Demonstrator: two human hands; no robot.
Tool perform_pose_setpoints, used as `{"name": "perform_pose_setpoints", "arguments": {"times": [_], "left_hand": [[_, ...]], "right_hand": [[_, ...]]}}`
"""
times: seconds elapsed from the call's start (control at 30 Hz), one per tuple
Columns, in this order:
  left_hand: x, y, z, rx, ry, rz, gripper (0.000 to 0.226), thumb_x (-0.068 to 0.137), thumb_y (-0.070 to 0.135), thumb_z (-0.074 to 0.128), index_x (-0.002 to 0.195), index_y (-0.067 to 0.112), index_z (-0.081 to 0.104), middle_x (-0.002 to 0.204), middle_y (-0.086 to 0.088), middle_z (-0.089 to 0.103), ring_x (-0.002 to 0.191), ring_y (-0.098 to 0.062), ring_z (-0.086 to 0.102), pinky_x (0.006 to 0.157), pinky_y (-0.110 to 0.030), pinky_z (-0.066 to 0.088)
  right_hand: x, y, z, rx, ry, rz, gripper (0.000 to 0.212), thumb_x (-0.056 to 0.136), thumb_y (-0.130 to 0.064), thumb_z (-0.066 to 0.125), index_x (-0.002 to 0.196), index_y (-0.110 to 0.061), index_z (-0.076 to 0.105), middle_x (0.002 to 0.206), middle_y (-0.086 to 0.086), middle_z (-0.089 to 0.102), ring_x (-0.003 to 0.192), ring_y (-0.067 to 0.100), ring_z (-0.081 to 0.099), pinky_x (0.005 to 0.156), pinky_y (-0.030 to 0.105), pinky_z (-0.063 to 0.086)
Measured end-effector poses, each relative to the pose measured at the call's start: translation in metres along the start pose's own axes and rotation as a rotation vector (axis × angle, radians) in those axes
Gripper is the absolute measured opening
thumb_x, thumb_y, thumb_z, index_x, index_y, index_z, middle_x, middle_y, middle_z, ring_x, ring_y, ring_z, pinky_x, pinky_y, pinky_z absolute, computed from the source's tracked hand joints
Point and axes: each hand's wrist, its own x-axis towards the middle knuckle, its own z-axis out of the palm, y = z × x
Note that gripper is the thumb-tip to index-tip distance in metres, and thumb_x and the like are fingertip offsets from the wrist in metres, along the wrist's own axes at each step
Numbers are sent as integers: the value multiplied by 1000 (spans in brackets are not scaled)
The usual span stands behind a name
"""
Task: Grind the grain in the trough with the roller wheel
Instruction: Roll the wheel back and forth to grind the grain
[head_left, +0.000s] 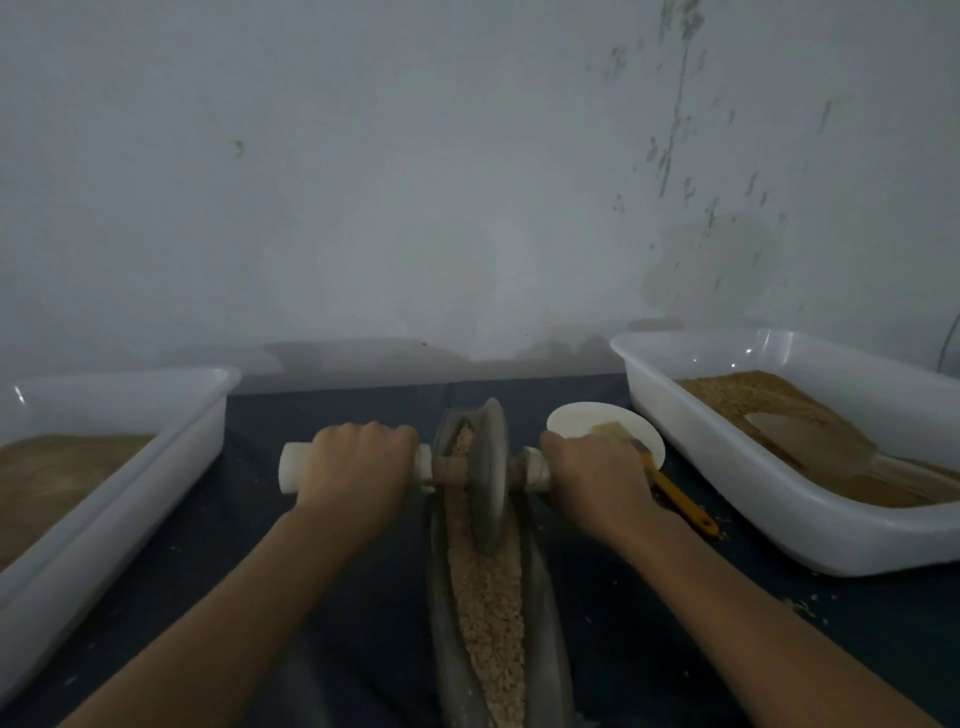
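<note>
With both hands (358, 462) (592, 470) curled round the wheel (488, 467) handles, we judge the grain (488, 587) in the trough (441, 613) mostly coarse, so much grinding remains.

The trough (540, 623) is running down the middle of the table (332, 613), from six o'clock out toward twelve, with the grain (491, 597) lying along its channel. The roller wheel (488, 467) is standing upright in that channel toward the far end. The left hand (358, 462) is gripping the handle at nine o'clock of the wheel, the right hand (592, 470) the handle at three. A tub (135, 478) is sitting out at nine o'clock, another tub (810, 525) at two, a scoop (810, 431) lying in it. Between wheel and right tub, a dish (582, 418) is resting with a brush (675, 493) lying across it.
</note>
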Motion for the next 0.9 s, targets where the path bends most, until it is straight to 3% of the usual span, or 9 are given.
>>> {"name": "perform_pose_setpoints", "arguments": {"times": [0.13,0.23,0.33,0.4,0.47,0.53,0.6,0.7,0.9], "left_hand": [[-44,-2,-14,-96,-45,5,30,83,43,59,80,35,30,78,12,46,68,-10,45,62,-29,32],[-87,-5,-26,-127,-45,42,33,76,53,58,76,37,29,73,11,44,72,-10,56,59,-30,33],[-108,-6,-35,-239,129,229,44,47,36,82,63,31,42,53,6,44,43,-19,53,44,-28,37],[-104,-5,-36,-211,50,202,49,41,36,86,61,33,42,51,6,46,40,-17,50,44,-26,29],[-85,-5,-27,-138,-33,101,41,64,49,71,70,37,33,66,10,49,58,-11,53,54,-29,29],[-58,-7,-10,-82,-53,5,26,80,49,54,79,37,32,78,11,51,72,-9,55,61,-29,33],[-29,-6,1,-105,-42,-30,21,84,44,54,81,35,36,80,10,54,75,-13,57,62,-29,36],[3,-3,4,-62,-17,-51,17,84,38,57,85,33,41,92,7,62,84,-18,62,63,-32,35],[-39,3,-17,-10,-107,7,23,84,41,57,87,33,35,94,9,60,86,-13,60,65,-30,34]], "right_hand": [[-32,-7,-34,21,-22,-97,18,83,-29,63,91,-25,48,82,-2,65,70,18,61,60,33,46],[-65,-14,-61,10,-12,-166,37,63,-25,80,76,-26,46,67,-4,60,56,15,58,46,30,44],[-85,-16,-71,-9,44,-153,53,31,-27,89,62,-27,45,47,-6,48,36,10,45,34,25,26],[-81,-15,-67,-27,35,-128,61,25,-27,88,59,-27,38,42,-6,43,32,10,41,32,24,23],[-66,-13,-52,-8,8,-126,57,38,-25,86,63,-26,36,47,-6,49,37,13,48,34,26,30],[-40,-9,-33,-44,-1,-115,30,68,-26,75,79,-24,48,67,-3,61,58,18,61,49,32,46],[-11,-5,-18,-68,18,-83,17,84,-27,63,93,-23,49,79,-1,64,70,21,63,48,31,38],[20,-2,-3,-59,27,3,19,87,-27,61,98,-22,46,82,1,64,71,22,63,42,28,19],[-29,-3,-21,84,-70,-29,26,83,-31,65,85,-31,40,80,-4,64,70,15,61,65,32,50]]}}
